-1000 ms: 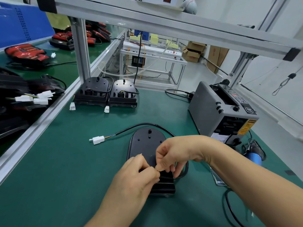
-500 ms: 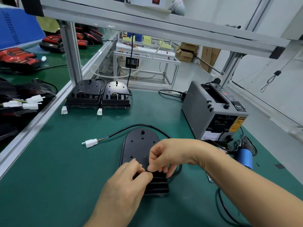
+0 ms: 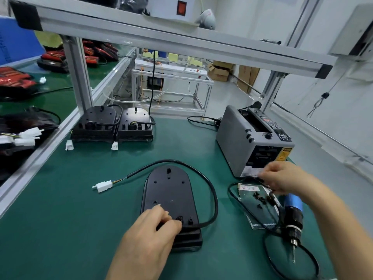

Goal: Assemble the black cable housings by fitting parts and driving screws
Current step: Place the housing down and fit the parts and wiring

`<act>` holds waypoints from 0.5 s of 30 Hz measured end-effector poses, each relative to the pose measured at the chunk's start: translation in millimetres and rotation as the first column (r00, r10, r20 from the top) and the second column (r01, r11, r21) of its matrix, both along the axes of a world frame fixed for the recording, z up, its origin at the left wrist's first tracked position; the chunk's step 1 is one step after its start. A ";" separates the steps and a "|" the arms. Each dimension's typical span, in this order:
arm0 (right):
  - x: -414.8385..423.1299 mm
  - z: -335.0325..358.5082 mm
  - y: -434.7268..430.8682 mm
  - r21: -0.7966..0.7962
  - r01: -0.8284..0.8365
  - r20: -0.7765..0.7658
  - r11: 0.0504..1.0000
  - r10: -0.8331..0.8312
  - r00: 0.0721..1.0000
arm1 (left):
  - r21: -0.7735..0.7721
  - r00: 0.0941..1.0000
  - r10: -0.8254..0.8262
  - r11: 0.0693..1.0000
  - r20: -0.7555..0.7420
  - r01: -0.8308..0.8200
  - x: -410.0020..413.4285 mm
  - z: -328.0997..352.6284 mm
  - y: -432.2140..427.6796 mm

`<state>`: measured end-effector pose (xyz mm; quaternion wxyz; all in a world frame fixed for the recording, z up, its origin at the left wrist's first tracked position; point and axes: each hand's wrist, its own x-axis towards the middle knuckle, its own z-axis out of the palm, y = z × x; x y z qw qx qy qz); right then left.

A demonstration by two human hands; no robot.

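Observation:
A black cable housing (image 3: 169, 190) lies flat on the green mat, its black cable (image 3: 211, 188) looping round to a white connector (image 3: 104, 185). My left hand (image 3: 149, 235) rests on the housing's near end, with curled fingers holding it beside the cable entry. My right hand (image 3: 282, 178) is blurred. It hovers over loose black screws (image 3: 260, 199) on a card, just in front of the tape dispenser. Whether it pinches anything is unclear. A blue electric screwdriver (image 3: 292, 215) lies on the mat right of the card.
A grey tape dispenser (image 3: 248, 142) stands at the right. Two more black housings (image 3: 96, 122) (image 3: 134, 124) sit at the back by the aluminium post (image 3: 77, 77). Red and black parts lie on the left bench. The screwdriver's cord loops near the front right edge.
My right hand has left the housing and swung right to the screws by the dispenser. My left hand stays on the housing's near end.

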<state>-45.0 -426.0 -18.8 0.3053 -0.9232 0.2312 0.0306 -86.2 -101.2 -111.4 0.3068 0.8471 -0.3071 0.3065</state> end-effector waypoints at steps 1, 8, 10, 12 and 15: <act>2.2 -2.0 -16.5 -0.108 0.062 -0.023 0.992 -0.065 0.998 | -0.002 1.000 -0.001 1.000 0.001 0.001 0.3 -0.7 0.4; 8.1 -15.6 -74.4 -0.435 0.190 -0.258 0.880 -0.324 0.910 | -0.003 1.000 -0.017 1.000 -0.012 0.017 -1.1 1.4 0.3; 10.1 -21.9 -78.7 -0.274 0.274 -0.278 0.922 -0.349 0.895 | -0.002 1.000 -0.020 1.000 -0.006 0.020 -0.8 1.8 0.6; 10.3 -26.2 -84.1 -0.131 0.338 -0.278 0.932 -0.362 0.890 | 0.006 1.000 -0.018 1.000 -0.005 0.018 -0.5 1.9 0.2; 6.4 -28.0 -88.5 0.018 0.403 -0.254 0.915 -0.386 0.887 | 0.005 1.000 -0.007 1.000 -0.006 0.007 -0.4 0.6 -0.1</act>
